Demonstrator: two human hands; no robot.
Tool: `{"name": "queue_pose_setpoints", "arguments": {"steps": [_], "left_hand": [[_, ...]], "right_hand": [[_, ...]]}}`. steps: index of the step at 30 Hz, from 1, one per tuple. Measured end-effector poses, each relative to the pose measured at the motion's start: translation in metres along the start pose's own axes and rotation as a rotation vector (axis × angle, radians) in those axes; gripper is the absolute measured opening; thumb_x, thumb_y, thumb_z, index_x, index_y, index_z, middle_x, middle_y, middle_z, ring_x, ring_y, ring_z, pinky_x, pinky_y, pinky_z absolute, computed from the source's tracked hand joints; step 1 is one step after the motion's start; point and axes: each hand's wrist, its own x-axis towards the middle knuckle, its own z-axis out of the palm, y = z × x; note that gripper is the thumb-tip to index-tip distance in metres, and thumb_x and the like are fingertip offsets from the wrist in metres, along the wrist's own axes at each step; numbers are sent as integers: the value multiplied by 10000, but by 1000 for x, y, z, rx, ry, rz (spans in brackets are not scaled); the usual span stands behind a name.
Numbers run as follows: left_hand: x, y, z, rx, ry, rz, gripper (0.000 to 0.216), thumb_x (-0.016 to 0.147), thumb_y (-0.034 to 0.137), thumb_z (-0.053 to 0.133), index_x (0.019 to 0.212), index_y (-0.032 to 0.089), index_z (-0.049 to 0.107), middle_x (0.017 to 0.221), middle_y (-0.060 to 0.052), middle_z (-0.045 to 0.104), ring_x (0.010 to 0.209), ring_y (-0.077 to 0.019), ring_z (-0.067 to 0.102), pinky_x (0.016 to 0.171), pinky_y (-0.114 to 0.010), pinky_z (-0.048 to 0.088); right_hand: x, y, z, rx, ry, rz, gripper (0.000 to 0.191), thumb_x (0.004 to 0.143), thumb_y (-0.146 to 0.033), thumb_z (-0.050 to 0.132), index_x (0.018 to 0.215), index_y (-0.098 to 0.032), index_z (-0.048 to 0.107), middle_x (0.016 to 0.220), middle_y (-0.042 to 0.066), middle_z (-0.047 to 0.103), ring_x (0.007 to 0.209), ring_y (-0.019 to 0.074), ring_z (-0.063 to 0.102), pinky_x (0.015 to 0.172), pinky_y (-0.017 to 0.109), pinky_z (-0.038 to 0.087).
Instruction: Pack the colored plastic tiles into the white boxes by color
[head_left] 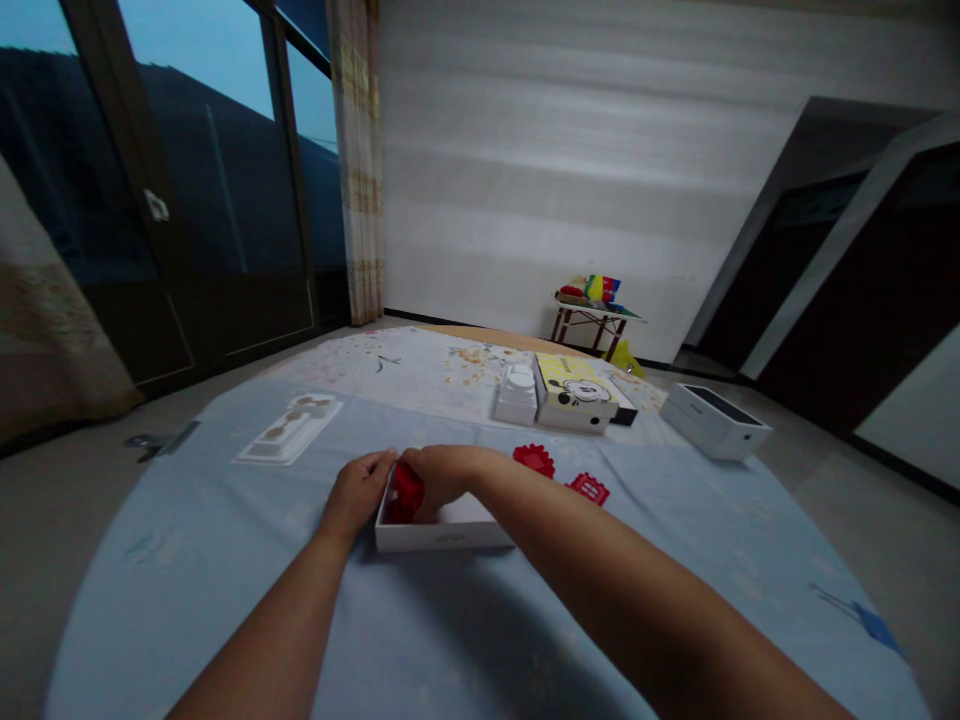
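An open, shallow white box (445,538) stands on the table in front of me. My left hand (361,490) is closed on its left wall near the far corner, thumb and fingers at the rim. Inside the left end lies a bright red piece (407,492), its shape partly covered. My right hand (441,476) reaches into the box with bent fingers against this red piece; the fingertips are hidden. Beyond my right forearm are two red scalloped pieces, a flat one (534,460) and another with cut-out openings (589,489), partly behind the arm.
A pale blue cloth (225,600) covers the round table. At the back stand a small white box (516,394), a yellow cartoon box (574,392) and, farther right, a larger white box (716,420). A clear-looking package (289,428) lies left; a blue item (874,625) lies right.
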Motion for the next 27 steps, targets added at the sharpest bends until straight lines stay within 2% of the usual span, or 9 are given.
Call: {"name": "queue_pose_setpoints", "arguments": {"steps": [5, 13, 18, 23, 27], "left_hand": [[0, -1, 0, 1, -12, -9, 488, 763, 554, 429, 733, 144, 691, 685, -28, 693, 736, -220, 612, 718, -271, 446], [-2, 2, -1, 20, -10, -18, 508, 742, 588, 429, 634, 150, 663, 589, -10, 649, 680, -209, 583, 638, -259, 434], [-2, 2, 0, 33, -23, -22, 501, 756, 574, 412, 590, 154, 630, 575, -10, 631, 628, -191, 559, 593, -253, 414], [-2, 1, 0, 40, -36, -27, 501, 766, 566, 400, 574, 153, 610, 552, -5, 611, 596, -183, 546, 561, -248, 397], [-2, 2, -1, 47, -45, -22, 500, 779, 553, 390, 590, 152, 621, 575, -4, 619, 607, -182, 551, 572, -244, 392]], "right_hand": [[-8, 0, -1, 83, 10, -6, 889, 425, -264, 813, 1239, -196, 464, 1133, 75, 637, 982, 248, 617, 753, 282, 484], [-19, 2, -2, 147, 7, -10, 829, 468, -257, 788, 1234, -215, 475, 1130, 54, 633, 968, 223, 613, 777, 275, 476], [-25, 2, -3, 200, 27, -26, 839, 505, -317, 775, 1270, -210, 449, 1155, 65, 617, 977, 217, 603, 826, 294, 468], [-36, -1, -2, 196, 128, -8, 822, 534, -358, 769, 1281, -217, 457, 1218, 94, 585, 1031, 251, 582, 841, 337, 462], [-47, 3, 1, 267, 231, 32, 672, 659, -337, 685, 1277, -180, 472, 1151, 104, 630, 945, 212, 624, 798, 309, 479]]}}
